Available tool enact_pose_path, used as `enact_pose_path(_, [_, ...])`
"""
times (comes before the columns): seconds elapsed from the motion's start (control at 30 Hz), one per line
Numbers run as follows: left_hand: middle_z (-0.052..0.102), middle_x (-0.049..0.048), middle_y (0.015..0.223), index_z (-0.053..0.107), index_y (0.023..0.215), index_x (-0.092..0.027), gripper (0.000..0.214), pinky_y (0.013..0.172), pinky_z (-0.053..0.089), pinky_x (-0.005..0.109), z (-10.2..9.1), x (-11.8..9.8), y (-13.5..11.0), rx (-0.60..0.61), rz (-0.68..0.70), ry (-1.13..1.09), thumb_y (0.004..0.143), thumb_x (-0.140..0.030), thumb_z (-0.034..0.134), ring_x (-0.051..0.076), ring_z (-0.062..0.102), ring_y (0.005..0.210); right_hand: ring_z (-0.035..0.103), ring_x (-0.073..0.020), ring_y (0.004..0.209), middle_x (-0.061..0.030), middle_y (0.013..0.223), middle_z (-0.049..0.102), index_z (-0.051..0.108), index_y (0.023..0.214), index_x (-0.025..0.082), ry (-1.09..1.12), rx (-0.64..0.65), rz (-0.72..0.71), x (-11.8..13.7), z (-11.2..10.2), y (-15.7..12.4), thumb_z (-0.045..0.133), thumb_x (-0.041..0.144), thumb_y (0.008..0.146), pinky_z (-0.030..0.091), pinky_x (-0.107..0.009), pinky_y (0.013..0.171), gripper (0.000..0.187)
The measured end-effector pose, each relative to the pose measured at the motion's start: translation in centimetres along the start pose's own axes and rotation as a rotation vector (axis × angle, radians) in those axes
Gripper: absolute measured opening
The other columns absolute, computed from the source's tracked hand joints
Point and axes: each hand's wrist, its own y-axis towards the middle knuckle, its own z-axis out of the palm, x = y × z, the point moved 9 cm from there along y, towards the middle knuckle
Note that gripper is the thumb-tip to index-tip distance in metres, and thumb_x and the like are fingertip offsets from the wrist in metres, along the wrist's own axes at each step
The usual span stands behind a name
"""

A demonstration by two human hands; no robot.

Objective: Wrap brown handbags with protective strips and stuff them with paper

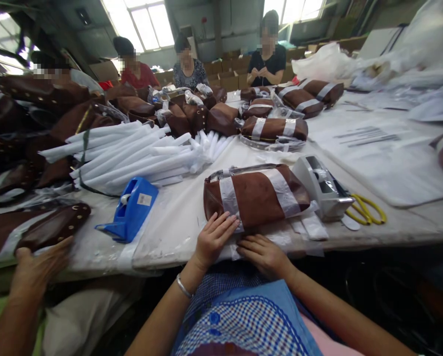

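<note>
We keep the left hand (216,237) unclenched, fingers extended and together, laid on the white strip (229,198) at the bag's left end. We set the right hand (264,253) at the bag's lower edge, back up, fingers pointing left; we cannot tell whether it grips anything. The bag (256,200) lies on the table (177,217) near its front edge, left of the grey dispenser (323,190). Both forearms angle inward.

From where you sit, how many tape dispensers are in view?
2: a blue dispenser by the white rolls and a grey dispenser right of the bag under the left hand. More may hide behind the piled bags.
</note>
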Motion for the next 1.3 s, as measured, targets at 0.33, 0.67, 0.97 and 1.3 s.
enact_pose_path(0.33, [0.055,0.0058,0.146,0.046,0.145,-0.018,0.049,0.120,0.037,0.047,0.5,-0.7,-0.5,0.176,0.029,0.042,0.097,-0.014,0.050,0.023,0.045,0.140,0.072,-0.0194,0.095,-0.0062,0.102,0.078,0.071,0.104,0.018,0.012,-0.096,-0.087,0.4,-1.4,0.8,0.052,0.017,0.098,0.055,-0.037,0.087,0.020])
enact_pose_path(0.67, [0.065,0.0052,0.134,0.048,0.142,-0.022,0.042,0.115,0.043,0.043,-0.8,1.1,0.9,0.130,-0.213,-0.249,0.100,-0.021,0.047,0.018,0.058,0.128,0.072,-0.0182,0.096,-0.0095,0.104,0.077,0.068,0.111,0.014,0.096,-0.099,-0.132,0.4,-1.3,0.7,0.051,0.010,0.096,0.059,-0.035,0.086,0.024])
enact_pose_path(0.97, [0.067,0.0067,0.131,0.060,0.129,-0.024,0.037,0.112,0.046,0.046,-0.8,0.7,0.5,-0.066,-0.118,-0.187,0.093,-0.014,0.060,0.022,0.055,0.132,0.072,-0.0173,0.098,-0.0087,0.103,0.077,0.069,0.111,0.015,0.105,-0.122,-0.117,0.3,-1.6,0.0,0.055,0.013,0.096,0.060,-0.033,0.090,0.021])
enact_pose_path(1.3, [0.073,0.0073,0.119,0.066,0.112,-0.019,0.024,0.109,0.050,0.046,-1.9,1.0,1.2,-0.172,-0.175,-0.262,0.089,-0.012,0.065,0.022,0.062,0.124,0.072,-0.0163,0.100,-0.0082,0.103,0.078,0.070,0.109,0.014,0.106,-0.146,-0.121,0.7,-1.7,-0.4,0.054,0.013,0.096,0.058,-0.032,0.093,0.020])
